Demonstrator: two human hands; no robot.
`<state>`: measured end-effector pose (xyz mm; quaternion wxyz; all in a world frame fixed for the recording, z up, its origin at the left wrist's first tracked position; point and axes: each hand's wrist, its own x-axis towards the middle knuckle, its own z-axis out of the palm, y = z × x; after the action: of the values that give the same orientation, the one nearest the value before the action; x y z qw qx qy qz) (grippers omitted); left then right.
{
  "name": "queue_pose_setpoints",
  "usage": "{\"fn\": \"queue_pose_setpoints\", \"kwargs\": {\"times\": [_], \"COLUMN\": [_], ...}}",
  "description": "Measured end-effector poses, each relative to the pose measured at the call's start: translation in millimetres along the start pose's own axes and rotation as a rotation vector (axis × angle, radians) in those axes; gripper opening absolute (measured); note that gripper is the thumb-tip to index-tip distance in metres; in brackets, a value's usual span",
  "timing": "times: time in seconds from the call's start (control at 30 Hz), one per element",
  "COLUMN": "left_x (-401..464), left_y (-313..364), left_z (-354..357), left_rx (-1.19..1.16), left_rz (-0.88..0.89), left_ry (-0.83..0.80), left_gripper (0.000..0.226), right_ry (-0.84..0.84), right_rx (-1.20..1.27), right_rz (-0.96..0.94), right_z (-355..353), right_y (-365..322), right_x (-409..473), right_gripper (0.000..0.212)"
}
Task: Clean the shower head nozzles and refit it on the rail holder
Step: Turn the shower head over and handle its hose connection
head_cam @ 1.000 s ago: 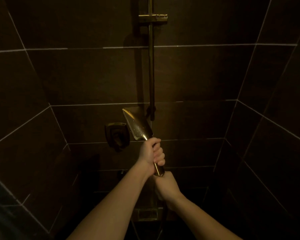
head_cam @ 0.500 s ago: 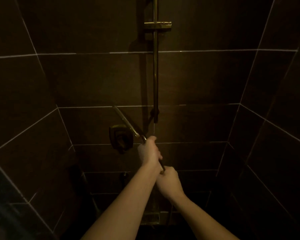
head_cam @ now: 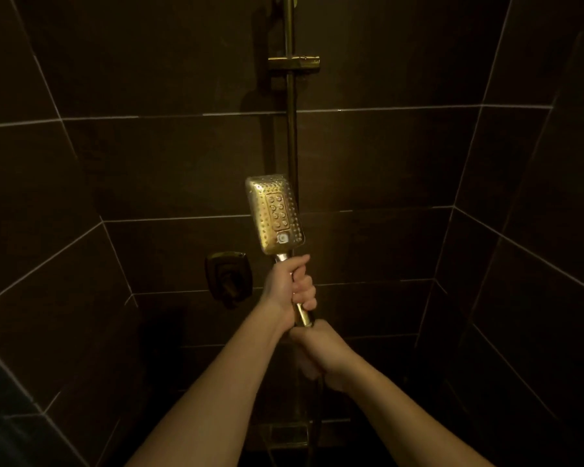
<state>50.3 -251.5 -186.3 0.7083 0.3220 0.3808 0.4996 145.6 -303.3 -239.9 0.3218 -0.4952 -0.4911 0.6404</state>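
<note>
A gold rectangular shower head (head_cam: 275,214) stands upright in front of me, its wet nozzle face turned toward the camera. My left hand (head_cam: 289,286) is closed around its handle just under the head. My right hand (head_cam: 321,352) grips below the handle's lower end, where the dark hose (head_cam: 317,399) hangs down; what the fingers hold there is hidden in shadow. Behind the head runs the vertical gold rail (head_cam: 290,136). The rail holder (head_cam: 294,62) sits high on it, with nothing in it.
Dark tiled walls close in on the left, back and right. A gold mixer valve handle (head_cam: 228,276) juts from the back wall left of my left hand. A fitting (head_cam: 289,433) sits low on the back wall between my forearms.
The shower head has turned in my hands: it showed its back, then its thin edge, and its nozzle face is toward me now. Both hands kept their grip.
</note>
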Motion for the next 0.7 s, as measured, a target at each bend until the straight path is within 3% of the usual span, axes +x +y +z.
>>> {"fn": "queue_pose_setpoints", "kwargs": {"times": [0.07,0.17,0.23,0.3,0.43,0.57,0.7], "left_x": [5.8,17.5,25.3,31.3,29.5,29.6,33.8], "left_y": [2.7,7.5,13.0,21.6,46.2,62.8,66.5], "left_z": [11.4,26.2,30.3,26.8,15.7,7.6,8.6], "left_rx": [0.074,0.11,0.1,0.098,0.119,0.007,-0.096], "left_rz": [0.051,0.146,0.177,0.136,-0.003,0.014,-0.009], "left_ry": [0.189,0.348,0.395,0.329,0.072,-0.121,-0.15], "left_gripper": [0.044,0.023,0.017,0.015,0.012,0.036,0.018], "right_ry": [0.215,0.378,0.428,0.42,0.194,-0.146,-0.422], "right_rx": [-0.102,-0.19,-0.231,-0.237,-0.072,0.134,0.178], "right_rz": [-0.077,-0.182,-0.206,-0.2,-0.167,-0.021,0.089], "right_z": [2.6,3.2,1.4,-5.0,-16.1,-16.5,-27.5], "right_y": [0.5,-7.2,-15.7,-25.0,-43.4,-66.9,-75.3], "right_x": [13.4,29.8,37.1,42.3,45.6,42.0,46.7], "right_gripper": [0.022,0.015,0.015,0.014,0.013,0.011,0.02]}}
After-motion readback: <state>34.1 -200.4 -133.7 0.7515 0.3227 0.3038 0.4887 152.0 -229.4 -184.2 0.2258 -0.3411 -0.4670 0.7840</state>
